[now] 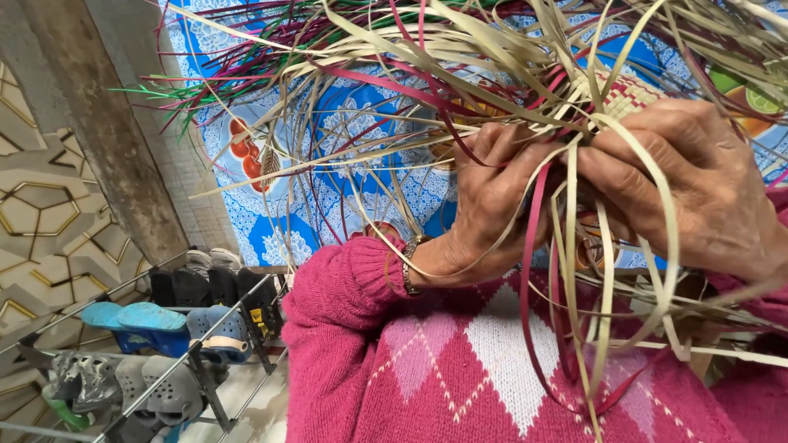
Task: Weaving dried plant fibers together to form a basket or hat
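Strips (pixel 566 164) of dried leaf, some pale straw and some dyed magenta and green, are fanning out from between our two hands, close in front of our chest. We are pinching a bunch of them where they cross, just below a small checkered woven patch (pixel 628 94) that is showing above our knuckles. Our left hand (pixel 492 197) is closing its grip on the strips from the left, fingers curling inward over them, a bracelet (pixel 408 262) sitting on the wrist. Our right hand (pixel 698 180) is clenching the same bunch from the right, its fingertips meeting the left ones at the crossing. Loose ends are hanging down over our pink sweater (pixel 460 353) with its pale diamond pattern, and longer ones are spraying up and to the left across the view. Behind the strips we are seeing a blue and white patterned cloth (pixel 287 213) with red fruit printed on it. At lower left a metal shoe rack (pixel 197 344) is holding blue sandals (pixel 139 316), grey clogs (pixel 156 385) and black shoes (pixel 205 283), standing beside a patterned wall (pixel 41 205).
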